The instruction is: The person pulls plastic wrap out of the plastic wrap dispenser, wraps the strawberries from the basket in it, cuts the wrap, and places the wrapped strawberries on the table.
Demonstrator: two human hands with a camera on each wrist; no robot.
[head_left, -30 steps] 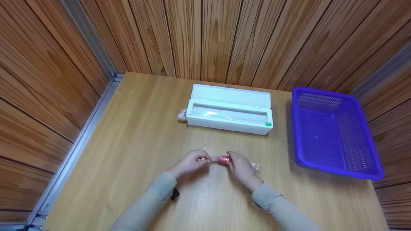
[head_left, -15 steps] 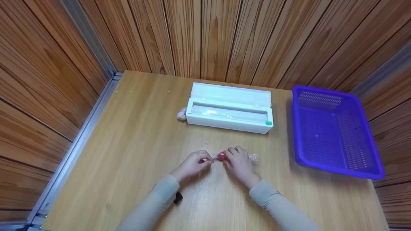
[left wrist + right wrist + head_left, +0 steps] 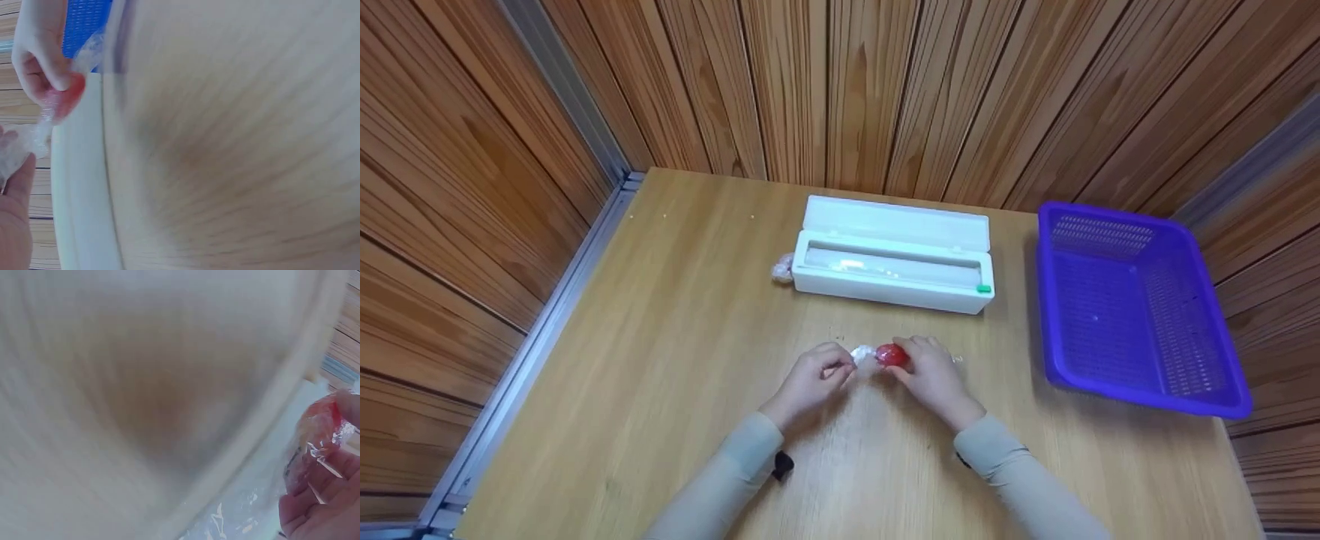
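Observation:
In the head view a red rounded thing (image 3: 892, 355) is wrapped in clear film; its kind is hard to tell. My right hand (image 3: 932, 375) grips it from the right, thumb and fingers curled round it. To its left, my left hand (image 3: 816, 376) pinches the gathered end of the clear film (image 3: 863, 355). The film's other end pokes out beyond the right hand. In the left wrist view the red thing (image 3: 68, 97) shows under the right hand's thumb, with the film stretching down to the left hand. Glossy film (image 3: 315, 444) covers it in the right wrist view.
Behind the hands stands a white cling film dispenser (image 3: 892, 291), lid up, a roll inside and a green slider at its right end. A film-wrapped pinkish bundle (image 3: 782, 268) lies against its left end. A purple basket (image 3: 1054, 330) is at the right.
The red thing has turned and moved slightly right and up, and more of it shows. The film between the hands looks wider. Both hands keep their hold.

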